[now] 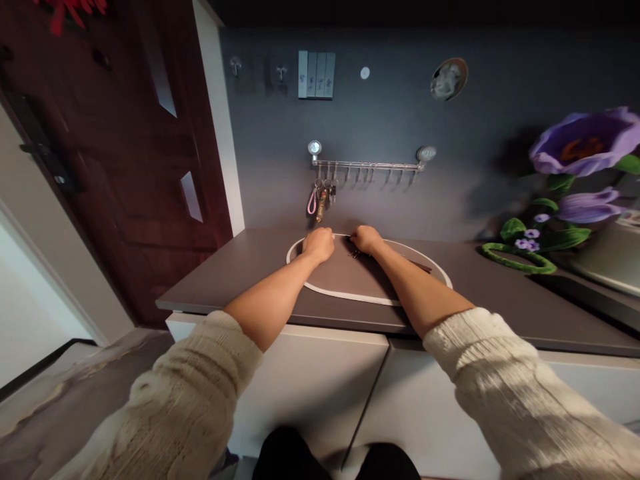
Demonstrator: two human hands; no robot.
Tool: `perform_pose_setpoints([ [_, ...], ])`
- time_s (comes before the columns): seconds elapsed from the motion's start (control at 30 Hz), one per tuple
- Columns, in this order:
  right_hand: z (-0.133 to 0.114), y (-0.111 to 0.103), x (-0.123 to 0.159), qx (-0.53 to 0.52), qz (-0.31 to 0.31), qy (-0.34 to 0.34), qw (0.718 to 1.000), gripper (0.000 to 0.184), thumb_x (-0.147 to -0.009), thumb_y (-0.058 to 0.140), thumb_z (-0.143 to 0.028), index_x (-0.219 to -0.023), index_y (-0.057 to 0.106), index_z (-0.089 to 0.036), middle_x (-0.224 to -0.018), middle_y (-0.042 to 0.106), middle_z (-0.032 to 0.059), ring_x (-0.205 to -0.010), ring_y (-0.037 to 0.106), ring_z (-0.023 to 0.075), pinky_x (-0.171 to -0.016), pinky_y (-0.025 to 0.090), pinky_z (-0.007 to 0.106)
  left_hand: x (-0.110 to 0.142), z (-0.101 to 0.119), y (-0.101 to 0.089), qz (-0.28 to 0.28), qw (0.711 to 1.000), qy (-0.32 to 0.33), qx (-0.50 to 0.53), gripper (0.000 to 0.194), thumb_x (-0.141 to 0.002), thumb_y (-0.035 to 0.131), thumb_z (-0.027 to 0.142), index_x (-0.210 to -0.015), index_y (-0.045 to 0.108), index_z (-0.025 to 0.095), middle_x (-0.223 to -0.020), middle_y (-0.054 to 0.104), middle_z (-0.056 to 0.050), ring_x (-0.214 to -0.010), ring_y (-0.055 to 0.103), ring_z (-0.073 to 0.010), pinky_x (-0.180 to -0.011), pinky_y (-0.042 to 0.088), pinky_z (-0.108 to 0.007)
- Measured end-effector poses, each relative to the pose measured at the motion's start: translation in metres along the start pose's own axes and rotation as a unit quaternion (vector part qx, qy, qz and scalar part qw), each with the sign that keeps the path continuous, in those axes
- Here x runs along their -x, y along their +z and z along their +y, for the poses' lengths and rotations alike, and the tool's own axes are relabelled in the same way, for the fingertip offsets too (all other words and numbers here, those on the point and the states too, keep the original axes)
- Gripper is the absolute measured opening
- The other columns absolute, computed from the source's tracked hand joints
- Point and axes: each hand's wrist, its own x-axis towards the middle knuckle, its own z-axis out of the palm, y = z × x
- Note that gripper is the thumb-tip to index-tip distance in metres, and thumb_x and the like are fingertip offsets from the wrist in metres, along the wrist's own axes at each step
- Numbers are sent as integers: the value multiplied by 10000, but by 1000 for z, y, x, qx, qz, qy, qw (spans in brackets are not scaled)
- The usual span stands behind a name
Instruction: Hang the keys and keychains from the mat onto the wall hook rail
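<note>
Both hands reach to the back of a brown-grey counter [210,273], at the far side of an oval with a white border [345,295]. My left hand [319,245] is closed at the oval's left end, and its fingertips are hidden from me. My right hand [367,239], also closed, is a short way to the right and apart from the left. Whatever either hand may grip cannot be made out. Small dark metal pieces [354,253] lie just below my right hand. A thin reddish-brown strip [419,265] shows beyond my right forearm.
Above the hands, a clear hook rail [370,166] is fixed to the wall, with keys and tags [323,200] hanging at its left. Purple artificial flowers [585,147] stand at right, beside a green looped stem [520,260]. A dark red door [135,167] is at left.
</note>
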Motion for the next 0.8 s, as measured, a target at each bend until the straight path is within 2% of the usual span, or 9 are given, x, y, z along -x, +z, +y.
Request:
perform_pose_setpoints([
  [0.1,-1,-4,4,-18,3,-2,1000,181,-729,591,-222,-858,690,-143,-869,668,124,-876,589,188,-758,401,233,0,0,-1,4,1000,2,-2,329,-876,313,270,-998,591,145,-1007,630,-111,-948,581,-193,-823,419,-280],
  [0.3,-12,-18,19,17,-11,22,1000,242,-746,524,-193,-934,675,-199,-984,653,83,-898,586,184,-725,422,247,1,0,-2,8,1000,0,-2,318,-871,322,270,-980,595,147,-999,634,-121,-936,590,-208,-799,429,-289],
  [0.43,-15,-21,23,11,-12,25,1000,249,-745,519,-187,-940,673,-205,-1000,647,86,-902,588,193,-726,422,257,0,-1,-2,12,1000,0,2,312,-867,328,266,-969,601,154,-988,639,-120,-922,595,-214,-773,433,-291],
  [0.63,-17,-25,25,8,-10,-3,1000,236,-742,522,-186,-917,680,-198,-986,653,92,-893,590,203,-711,419,263,-2,-2,1,21,1000,1,10,304,-864,341,264,-946,610,148,-980,639,-124,-912,593,-216,-768,428,-294],
  [0.8,-19,-28,25,8,2,-30,1000,233,-738,534,-187,-911,690,-198,-958,668,81,-848,592,165,-701,410,227,-2,-3,3,35,999,11,34,267,-852,374,249,-925,614,155,-977,633,-114,-910,581,-206,-777,421,-295],
])
